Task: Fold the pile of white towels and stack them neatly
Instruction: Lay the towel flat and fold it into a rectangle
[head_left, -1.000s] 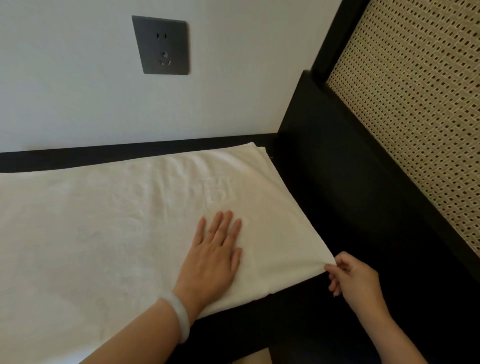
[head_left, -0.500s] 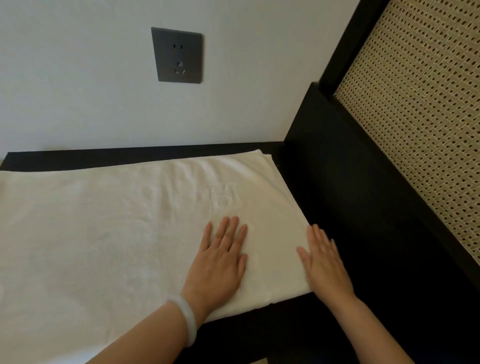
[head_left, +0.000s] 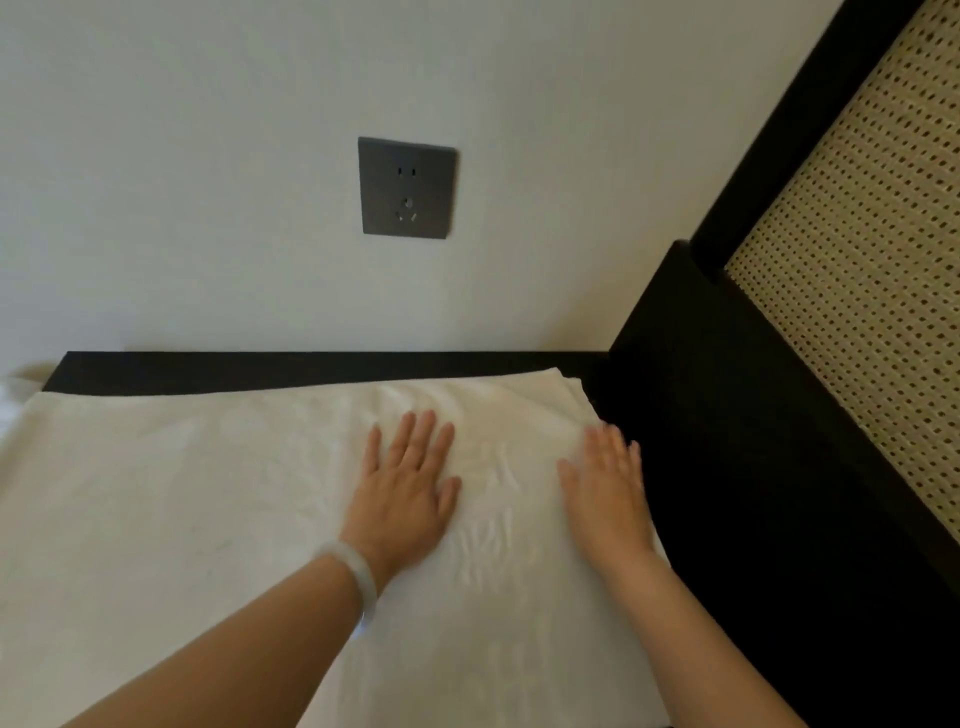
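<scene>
A white towel (head_left: 208, 509) lies spread flat across a black tabletop (head_left: 311, 366), reaching from the left edge of view to near the black frame on the right. My left hand (head_left: 405, 493), with a pale bangle on the wrist, presses flat on the towel's right half, fingers straight. My right hand (head_left: 605, 488) lies flat on the towel close to its right edge, fingers straight and slightly blurred. No other towels are in view.
A white wall with a dark grey socket plate (head_left: 407, 188) rises right behind the table. On the right stands a black frame (head_left: 727, 415) with a woven cane panel (head_left: 872, 291), close to the towel's right edge.
My right hand let go of the towel's near right corner and moved up flat onto the towel. Both hands slid farther back over the cloth. The view shifted closer.
</scene>
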